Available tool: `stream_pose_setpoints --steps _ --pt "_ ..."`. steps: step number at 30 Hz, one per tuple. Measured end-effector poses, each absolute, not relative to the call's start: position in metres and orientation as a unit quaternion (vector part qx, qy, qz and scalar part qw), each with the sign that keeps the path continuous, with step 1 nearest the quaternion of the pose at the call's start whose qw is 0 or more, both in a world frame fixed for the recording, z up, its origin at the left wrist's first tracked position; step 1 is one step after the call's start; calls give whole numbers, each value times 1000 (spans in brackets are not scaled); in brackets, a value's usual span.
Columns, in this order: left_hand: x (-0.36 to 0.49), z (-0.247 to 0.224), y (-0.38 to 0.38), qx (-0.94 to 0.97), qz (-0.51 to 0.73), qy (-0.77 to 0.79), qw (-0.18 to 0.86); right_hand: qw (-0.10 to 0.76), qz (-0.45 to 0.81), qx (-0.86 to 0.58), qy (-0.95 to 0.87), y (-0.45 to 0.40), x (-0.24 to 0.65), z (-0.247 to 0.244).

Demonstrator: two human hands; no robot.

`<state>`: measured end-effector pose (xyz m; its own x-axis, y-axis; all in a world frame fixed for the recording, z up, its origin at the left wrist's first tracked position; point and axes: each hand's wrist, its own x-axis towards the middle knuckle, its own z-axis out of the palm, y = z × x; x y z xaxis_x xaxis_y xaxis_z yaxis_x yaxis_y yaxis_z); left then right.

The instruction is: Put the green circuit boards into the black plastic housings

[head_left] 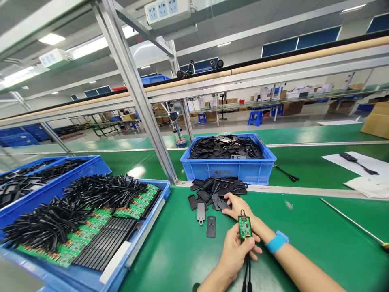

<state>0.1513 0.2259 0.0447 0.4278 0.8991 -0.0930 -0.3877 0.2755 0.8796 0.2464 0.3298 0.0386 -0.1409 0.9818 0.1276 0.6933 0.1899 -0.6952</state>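
A small green circuit board (pixel 244 228) with black cables hanging from its lower end and a dark loop at its top is held upright by my left hand (pixel 235 251), thumb over its lower part. Beyond it, my right hand (pixel 236 207) reaches to the right edge of a pile of black plastic covers (pixel 212 190), its fingertips on or just over one of them; whether it grips the piece I cannot tell. A grey cover (pixel 201 213) and a black cover (pixel 211 227) lie apart on the green bench (pixel 170 243). A blue band is on my right wrist.
Behind the pile stands a blue bin (pixel 227 167) full of black covers. At left, a blue tray (pixel 161 207) holds many circuit boards with cables, beside another blue bin (pixel 91 162). A screwdriver (pixel 352 221) lies at right. A metal post (pixel 142 101) rises behind the tray.
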Motion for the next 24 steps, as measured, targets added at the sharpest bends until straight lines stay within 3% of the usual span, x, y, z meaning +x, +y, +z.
stream_pose_setpoints --steps 6,14,24 --pt "148 47 226 409 441 311 736 395 360 -552 -641 315 267 39" --pt "152 47 226 393 394 336 760 565 382 -537 -497 236 319 63" --pt "154 42 222 436 348 283 780 511 473 -501 -513 207 306 41"
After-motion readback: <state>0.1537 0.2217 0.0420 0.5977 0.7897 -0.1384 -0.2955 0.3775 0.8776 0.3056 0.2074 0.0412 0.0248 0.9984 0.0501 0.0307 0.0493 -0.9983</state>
